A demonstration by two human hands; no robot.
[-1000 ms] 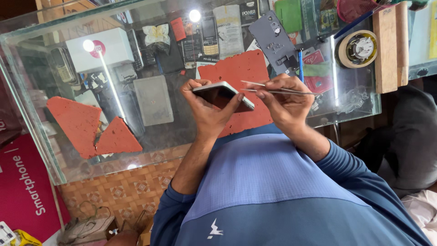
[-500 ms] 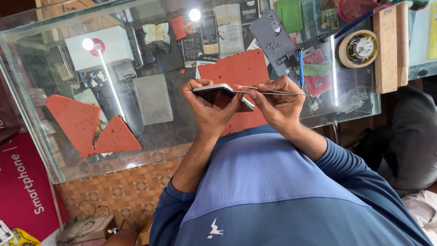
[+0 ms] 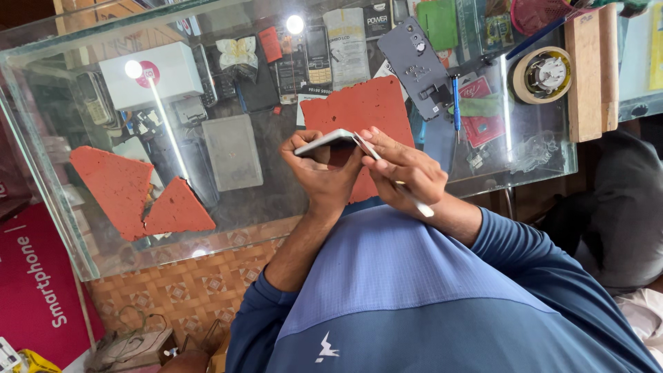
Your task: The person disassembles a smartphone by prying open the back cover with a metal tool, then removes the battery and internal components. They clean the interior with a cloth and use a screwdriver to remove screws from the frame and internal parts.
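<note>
At the far left, a magenta panel (image 3: 31,283) with white lettering leans beside the glass counter (image 3: 83,249), whose thick green-edged rim runs down toward the patterned tile floor (image 3: 186,283). On the glass lie two red-brown foam pieces (image 3: 138,193), a four-sided one and a triangular one, touching along a break. Above them sits a white box (image 3: 155,72) under a bright light reflection, and to their right a grey flat rectangular slab (image 3: 233,152) lies under the glass top. Near the middle, the left hand (image 3: 321,176) is curled around a slim silver-edged phone (image 3: 326,141), thumb on one side and fingers wrapped over the far edge, holding it edge-up just above a larger red-brown foam mat (image 3: 359,110). The right hand (image 3: 407,173) sits just beside it, fingers pressed together in a pinch on thin metal tweezers (image 3: 397,183), whose tip meets the right end of the phone while the other end sticks out past the wrist. Both forearms come out of a blue long-sleeved shirt (image 3: 414,290). Farther right on the counter, a dark grey phone back cover (image 3: 414,59) lies tilted, with a blue-handled screwdriver (image 3: 456,103) just beside it. A roll of tape (image 3: 545,74) rests next to a pale wooden block (image 3: 590,69) at the counter's right end.
</note>
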